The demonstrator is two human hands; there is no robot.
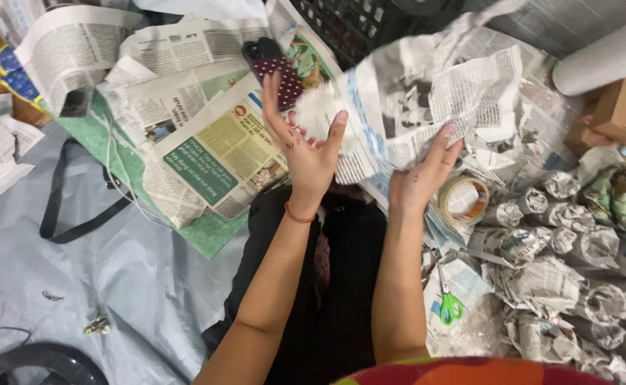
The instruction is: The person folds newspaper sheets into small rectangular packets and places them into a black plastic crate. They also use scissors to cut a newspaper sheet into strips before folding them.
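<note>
A crumpled sheet of newspaper point(427, 100) is held up between my two hands above my lap. My left hand point(302, 146) presses its open palm against the sheet's left end, fingers spread upward; a thin red band circles that wrist. My right hand point(420, 175) cups the paper from below on the right side. Whatever is inside the wrapped paper is hidden.
Several newspaper-wrapped bundles point(562, 264) lie on the right. Green-handled scissors point(448, 303) and a roll of tape point(464, 199) lie beside them. Loose newspapers point(206, 142) cover the floor ahead, a phone in a dotted case point(277, 68) on them. A black crate point(356, 25), cardboard box point(623, 107).
</note>
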